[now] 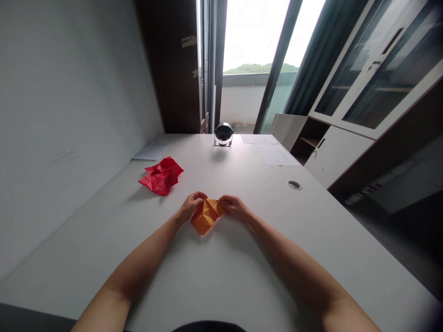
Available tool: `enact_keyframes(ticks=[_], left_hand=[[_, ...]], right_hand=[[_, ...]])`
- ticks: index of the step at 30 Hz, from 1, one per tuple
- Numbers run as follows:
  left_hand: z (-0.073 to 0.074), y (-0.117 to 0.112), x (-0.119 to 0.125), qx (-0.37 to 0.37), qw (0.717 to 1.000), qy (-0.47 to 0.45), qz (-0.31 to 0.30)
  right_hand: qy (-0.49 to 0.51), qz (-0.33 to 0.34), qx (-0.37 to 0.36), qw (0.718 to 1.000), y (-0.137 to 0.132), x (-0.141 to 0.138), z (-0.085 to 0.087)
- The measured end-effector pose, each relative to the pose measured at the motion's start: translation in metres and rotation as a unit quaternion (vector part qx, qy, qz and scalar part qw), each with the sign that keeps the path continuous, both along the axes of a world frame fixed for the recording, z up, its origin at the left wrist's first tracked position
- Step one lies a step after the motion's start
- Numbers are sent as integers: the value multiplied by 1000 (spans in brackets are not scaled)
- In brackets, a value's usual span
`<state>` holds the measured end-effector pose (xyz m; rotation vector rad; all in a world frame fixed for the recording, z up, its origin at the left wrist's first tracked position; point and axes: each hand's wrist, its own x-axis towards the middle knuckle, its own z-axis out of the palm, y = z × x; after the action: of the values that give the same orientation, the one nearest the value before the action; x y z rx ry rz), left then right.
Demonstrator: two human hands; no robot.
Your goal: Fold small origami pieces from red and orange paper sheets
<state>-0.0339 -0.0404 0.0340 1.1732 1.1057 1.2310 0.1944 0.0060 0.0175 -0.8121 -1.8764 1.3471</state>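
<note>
Between my two hands is a piece of folded orange paper (205, 218), creased and partly opened out, low over the white table. My left hand (190, 204) pinches its upper left edge, thumb and fingers closed on it. On the other side, my right hand (234, 207) grips the right corner with curled fingers. Some fingertips are hidden behind the paper. Farther off to the left lies a crumpled, creased sheet of red paper (162, 176), touched by neither hand.
A round black device on a metal stand (224, 133) stands at the table's far edge. White sheets (279, 154) lie at the back right, another paper (151, 151) at the back left. A cable hole (294, 185) is set into the table (256, 276). A wall borders the left.
</note>
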Motion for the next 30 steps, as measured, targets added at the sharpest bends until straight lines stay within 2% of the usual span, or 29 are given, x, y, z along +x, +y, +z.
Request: enact_keyframes(ticks=[6,22,30], left_hand=[[-4,2,-3,9,999,-29,-23],[-1,0,-2,3,1000,-11,-23],[-5,2,-2,10,999,-15,-42]], right_hand=[[-3,-4,1,1000,-1,0,2],[-7,-2,1,1000,-1,0,3],[-9,2,5,1000,0,0,3]])
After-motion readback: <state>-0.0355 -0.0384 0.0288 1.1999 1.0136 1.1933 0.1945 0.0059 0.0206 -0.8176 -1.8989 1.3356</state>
